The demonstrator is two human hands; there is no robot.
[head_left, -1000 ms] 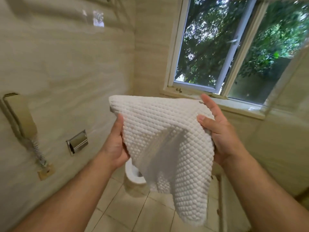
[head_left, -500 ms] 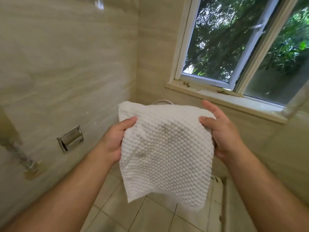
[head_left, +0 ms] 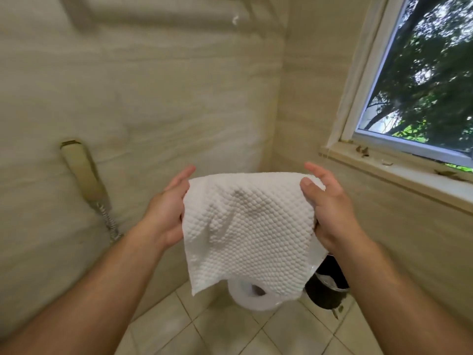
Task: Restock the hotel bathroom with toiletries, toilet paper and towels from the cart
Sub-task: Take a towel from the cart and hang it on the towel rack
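Two bare forearms are seen reaching forward from the bottom of the view. Between them a white, bobble-textured towel (head_left: pixel 248 226) is held up in mid-air, well above the tiled floor (head_left: pixel 256 334).

The towel's upper left edge is held by the left hand (head_left: pixel 166 211). Its fingers (head_left: pixel 183 175) are laid nearly straight behind the cloth and its thumb is hidden by it, so the pinch there is judged rather than seen. The upper right corner is pinched by the right hand (head_left: pixel 330 208), with the thumb pressed on the front face and the other fingers curled close behind. The cloth is spread loosely between the two grips and hangs slack below them.

The towel part of the restocking is judged to be in hand, with the cloth being opened out or squared up. The next move is likely to need both grips kept while the edges are matched, and then a place to hang or set the towel; none can be made out with certainty.

Below the hem, a white rounded object (head_left: pixel 252 297) is partly covered and cannot be identified. A black bin (head_left: pixel 329 290) stands just beside it. Farther off, a wall phone (head_left: pixel 84 172) is mounted on the left wall, and a window (head_left: pixel 422 85) is set above a sill (head_left: pixel 399 172) on the right.
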